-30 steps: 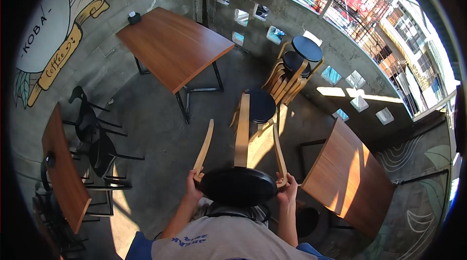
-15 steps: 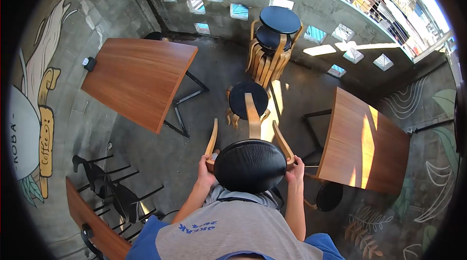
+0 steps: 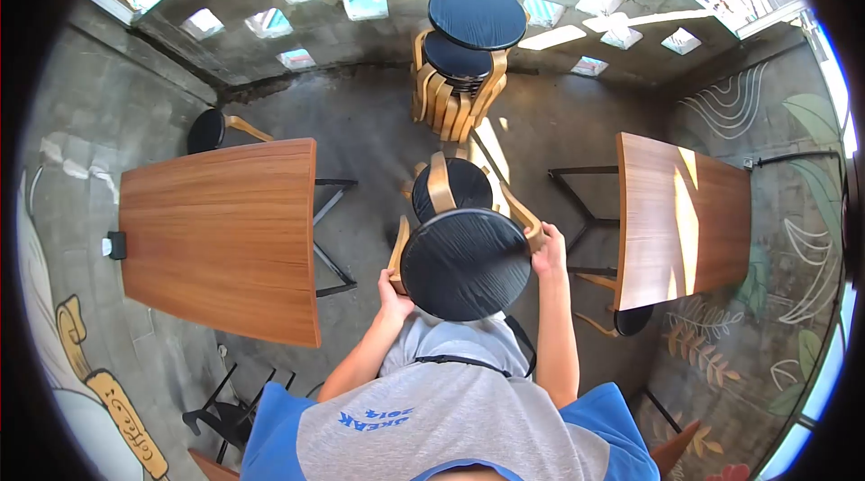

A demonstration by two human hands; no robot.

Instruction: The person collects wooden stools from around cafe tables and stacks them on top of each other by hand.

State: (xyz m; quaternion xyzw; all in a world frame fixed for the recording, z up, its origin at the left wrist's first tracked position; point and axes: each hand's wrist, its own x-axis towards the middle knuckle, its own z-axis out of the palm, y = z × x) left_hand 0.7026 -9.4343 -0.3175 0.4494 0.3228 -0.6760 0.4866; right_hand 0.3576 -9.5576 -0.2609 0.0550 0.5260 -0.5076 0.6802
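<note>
In front of my body I hold a stool with a round black seat (image 3: 465, 265) and bent light-wood legs. My left hand (image 3: 393, 294) is wrapped round a leg at the seat's left side. On the right side, my right hand (image 3: 549, 251) grips another leg just under the rim. The seat is tilted towards me, with its legs pointing away. Just beyond it, a second black-topped stool (image 3: 458, 186) stands on the floor, partly covered by the held one. Behind that rises a stack of stools (image 3: 476, 14) with black seats and wooden legs.
A brown wooden table (image 3: 221, 238) with dark metal legs stands left, and another table (image 3: 689, 220) stands right. One stool (image 3: 206, 131) is by the far left wall, another (image 3: 633, 320) beneath the right table. A black chair (image 3: 230, 422) sits low left. Concrete walls surround the area.
The held stool has come up and forward, closer to the stool on the floor, with both hands still gripping it. My view has turned left, and the stack appears nearer.
</note>
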